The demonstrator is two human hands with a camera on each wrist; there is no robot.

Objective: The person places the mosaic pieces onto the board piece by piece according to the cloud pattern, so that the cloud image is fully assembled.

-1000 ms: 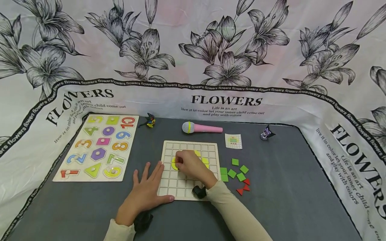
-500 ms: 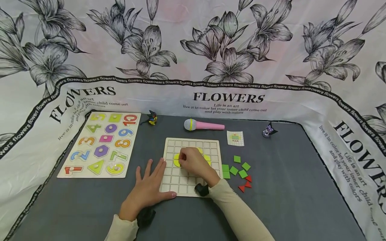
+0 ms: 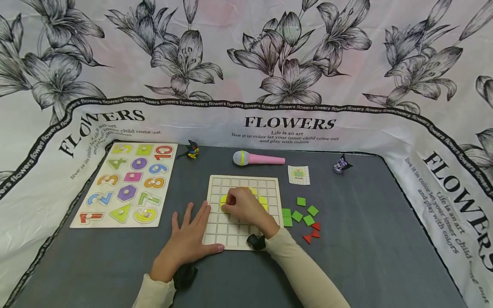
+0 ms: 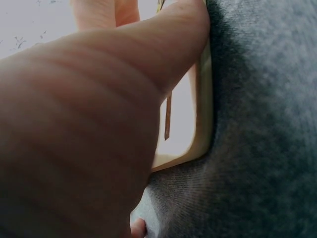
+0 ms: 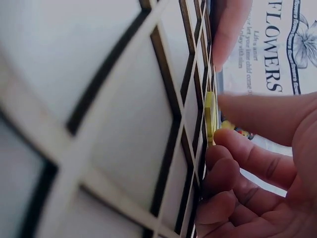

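Note:
A pale wooden grid board [image 3: 215, 235] lies in the middle of the grey table. My left hand [image 3: 185, 246] rests at its lower left corner, fingers spread along the left edge and thumb at the near edge; the left wrist view shows the thumb [image 4: 173, 34] over the board's rim. My right hand [image 3: 246, 207] is over the upper left part of the grid, fingers bent. In the right wrist view its thumb and forefinger pinch a thin yellow piece [image 5: 209, 116] at the board's surface. More yellow pieces [image 3: 263, 201] sit in cells to the right, partly hidden by this hand.
Several green squares [image 3: 297, 216] and red triangles [image 3: 307, 239] lie right of the board. A pattern card [image 3: 298, 175], a pink toy microphone [image 3: 265, 159] and two small figures [image 3: 192, 150] are behind. A number and shape puzzle board [image 3: 90, 205] lies at left.
My right fingertips have shifted slightly left over the grid, and the yellow under them, rounded in outline before, now looks squarer. My left hand stays in place on the board.

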